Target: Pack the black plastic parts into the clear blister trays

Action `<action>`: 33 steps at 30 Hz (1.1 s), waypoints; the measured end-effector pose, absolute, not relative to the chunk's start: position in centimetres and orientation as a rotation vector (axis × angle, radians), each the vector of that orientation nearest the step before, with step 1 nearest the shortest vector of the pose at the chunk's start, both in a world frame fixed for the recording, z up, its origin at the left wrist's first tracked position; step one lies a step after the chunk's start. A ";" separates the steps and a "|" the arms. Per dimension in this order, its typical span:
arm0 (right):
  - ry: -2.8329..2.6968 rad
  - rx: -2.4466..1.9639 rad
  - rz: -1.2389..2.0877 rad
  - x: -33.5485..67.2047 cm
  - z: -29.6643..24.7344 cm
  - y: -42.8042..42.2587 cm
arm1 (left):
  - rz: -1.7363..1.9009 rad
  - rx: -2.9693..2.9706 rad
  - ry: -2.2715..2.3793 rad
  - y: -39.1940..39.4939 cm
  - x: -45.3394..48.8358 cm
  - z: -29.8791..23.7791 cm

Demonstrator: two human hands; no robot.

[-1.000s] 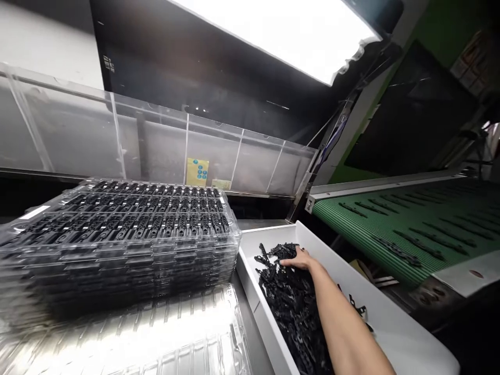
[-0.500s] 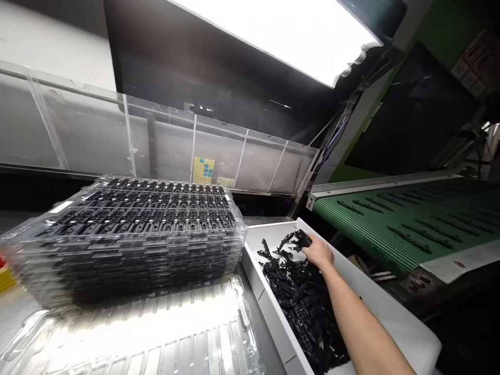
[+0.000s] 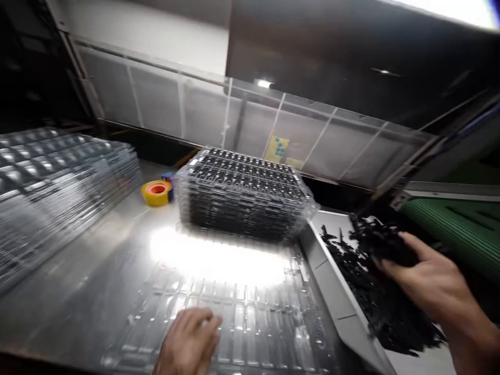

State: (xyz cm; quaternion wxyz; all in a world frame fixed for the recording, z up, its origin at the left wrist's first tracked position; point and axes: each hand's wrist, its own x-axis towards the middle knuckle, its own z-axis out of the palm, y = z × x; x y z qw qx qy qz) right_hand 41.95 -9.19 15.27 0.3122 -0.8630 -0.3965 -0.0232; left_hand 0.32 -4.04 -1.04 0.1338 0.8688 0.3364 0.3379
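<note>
My right hand (image 3: 433,276) is closed round a bunch of black plastic parts (image 3: 383,242), lifted over the white bin (image 3: 334,284). Many more loose black parts (image 3: 394,312) lie heaped in that bin below it. My left hand (image 3: 191,341) is over the near side of a clear plastic tray (image 3: 250,323) with rows of slots; its fingers are loosely bent, with a gap at the thumb and nothing seen in them. Whether it touches the tray I cannot tell. Behind the tray stands a stack of clear trays (image 3: 246,208) filled with rows of black parts.
Another tall stack of clear trays (image 3: 74,192) stands at the left of the metal table (image 3: 89,281). Rolls of yellow tape (image 3: 146,195) and blue tape (image 3: 171,179) lie between the stacks. A green conveyor belt (image 3: 461,234) carrying black parts runs at the right.
The view has swung left, bringing the tape and left tray stack into sight. My right hand has come up from the heap with a bunch of parts. My left hand has come into view.
</note>
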 end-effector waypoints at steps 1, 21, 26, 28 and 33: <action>-1.234 -2.118 0.130 38.4 14.4 -8.4 | 1.052 2.468 1.052 -3.1 -0.6 -0.8; -2.105 -1.989 0.397 32.6 1.0 -9.3 | 0.675 2.442 1.646 2.6 -5.7 -3.3; -2.057 -2.123 0.249 33.5 -0.4 -10.8 | 0.635 2.523 1.733 3.2 -7.4 -2.7; -2.033 -2.131 0.084 32.7 -0.4 -10.0 | 0.709 2.532 1.749 3.4 -8.2 -2.3; -2.145 -1.880 0.043 30.6 0.8 -7.4 | 0.694 2.554 1.558 2.3 -7.0 -0.6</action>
